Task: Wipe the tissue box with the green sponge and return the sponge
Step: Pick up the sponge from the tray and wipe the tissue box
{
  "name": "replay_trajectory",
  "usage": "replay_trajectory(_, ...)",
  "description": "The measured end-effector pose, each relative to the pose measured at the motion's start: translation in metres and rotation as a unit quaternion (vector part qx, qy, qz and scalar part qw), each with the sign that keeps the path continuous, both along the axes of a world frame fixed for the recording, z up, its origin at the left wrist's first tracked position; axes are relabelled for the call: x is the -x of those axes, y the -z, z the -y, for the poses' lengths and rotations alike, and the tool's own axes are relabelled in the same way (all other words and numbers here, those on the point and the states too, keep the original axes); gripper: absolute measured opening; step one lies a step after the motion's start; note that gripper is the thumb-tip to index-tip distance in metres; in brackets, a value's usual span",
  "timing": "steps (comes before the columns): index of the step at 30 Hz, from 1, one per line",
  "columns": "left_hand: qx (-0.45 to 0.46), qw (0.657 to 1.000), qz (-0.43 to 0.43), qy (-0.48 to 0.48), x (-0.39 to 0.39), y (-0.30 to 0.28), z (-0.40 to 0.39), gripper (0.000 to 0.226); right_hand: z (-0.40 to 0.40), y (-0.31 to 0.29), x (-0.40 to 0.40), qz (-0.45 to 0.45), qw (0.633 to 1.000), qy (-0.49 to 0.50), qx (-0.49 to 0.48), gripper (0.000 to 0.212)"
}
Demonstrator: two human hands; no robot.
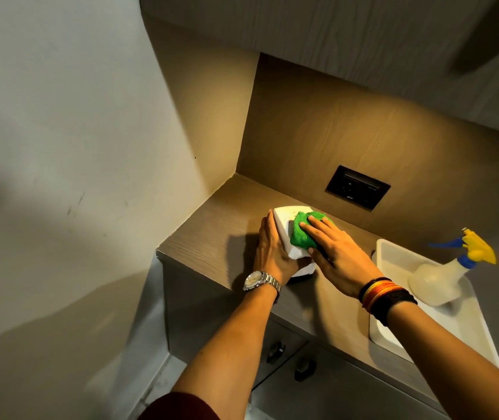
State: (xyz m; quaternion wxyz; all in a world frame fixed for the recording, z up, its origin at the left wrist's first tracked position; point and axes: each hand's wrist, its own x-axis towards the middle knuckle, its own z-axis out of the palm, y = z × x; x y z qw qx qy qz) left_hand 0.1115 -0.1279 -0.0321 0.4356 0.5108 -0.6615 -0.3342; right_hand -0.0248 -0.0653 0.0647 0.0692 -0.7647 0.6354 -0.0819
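Note:
A white tissue box [284, 221] stands on the wooden counter [211, 241] near the back left corner. My left hand [271, 253] grips the box along its left side and near edge, a watch on that wrist. My right hand [337, 253] lies flat with fingers spread, pressing a green sponge [301, 233] onto the top of the box. The sponge looks like a fuzzy cloth pad, and its right part is hidden under my fingers.
A white tray [393, 259] sits on the counter at the right, holding a clear spray bottle [442, 280] with a yellow and blue trigger. A dark socket panel [357, 187] is on the back wall. Cabinet knobs [275, 351] show below the counter edge.

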Motion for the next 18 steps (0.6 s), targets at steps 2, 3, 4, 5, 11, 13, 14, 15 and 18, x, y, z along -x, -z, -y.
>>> replay_trajectory(2, -0.010, 1.000, 0.022, 0.000, 0.002, -0.003, -0.001, 0.138, 0.006, 0.002, -0.001, 0.006, 1.000, 0.015, 0.004, 0.055)
replay_trajectory(3, -0.012, 0.999, 0.029, -0.005, 0.003, -0.004, -0.001, 0.137, 0.013, 0.001, -0.002, 0.014, 1.000, 0.028, 0.002, 0.054)
replay_trajectory(4, -0.014, 0.999, 0.029, -0.012, 0.004, -0.004, -0.001, 0.136, 0.021, 0.000, -0.003, 0.021, 0.999, 0.040, -0.004, 0.054)
replay_trajectory(5, -0.020, 0.999, 0.022, -0.017, 0.005, -0.004, -0.001, 0.135, 0.030, -0.001, -0.004, 0.027, 0.998, 0.050, -0.012, 0.054)
replay_trajectory(11, 0.011, 0.999, 0.000, -0.047, 0.007, 0.002, -0.006, 0.122, 0.047, 0.002, -0.016, 0.022, 1.000, 0.003, 0.019, 0.053)
replay_trajectory(13, 0.004, 0.999, 0.011, -0.046, 0.008, 0.000, -0.008, 0.125, 0.026, 0.003, -0.004, 0.022, 0.997, -0.055, 0.038, 0.051)
replay_trajectory(14, 0.000, 0.999, 0.018, -0.042, 0.007, 0.000, -0.008, 0.128, 0.017, 0.003, 0.006, 0.029, 0.996, -0.079, 0.041, 0.051)
replay_trajectory(15, -0.004, 0.999, 0.023, -0.038, 0.007, 0.000, -0.008, 0.130, 0.011, 0.002, 0.017, 0.043, 0.994, -0.089, 0.036, 0.051)
replay_trajectory(18, -0.015, 0.999, 0.010, -0.028, 0.007, 0.001, -0.008, 0.131, 0.019, -0.002, 0.034, 0.086, 0.995, -0.054, 0.019, 0.049)
